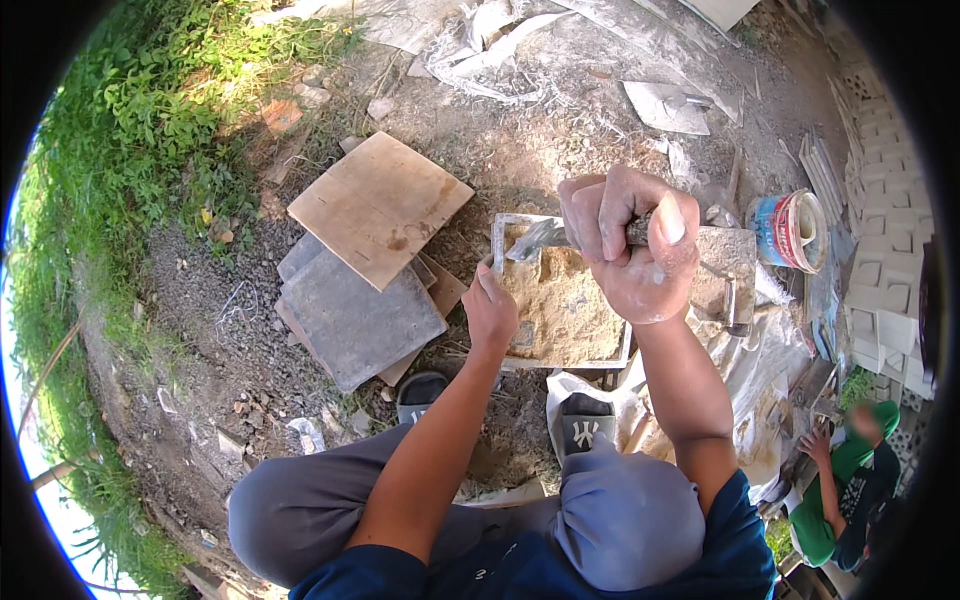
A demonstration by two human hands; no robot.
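A square, pale-rimmed mould (497,240) lies in front of me, holding a rough, sandy tan mix (565,320). My left hand (490,310) grips the mould's left rim, thumb on top and fingers mostly hidden behind it. My right hand (640,240), dusted with grey powder, is closed in a fist around the handle of a small trowel (537,240). The trowel's metal blade points left, over the mould's far left corner; whether it touches the mix I cannot tell. Right of the mould is a flat board with a handle (735,270), partly behind my right hand.
Left of the mould, a tan square board (380,205) overlaps grey square slabs (360,315). A bucket (790,232) stands at the right, near pale patterned blocks (885,250). A flat plate (668,108) lies farther off. At lower right sits another person in green (825,500).
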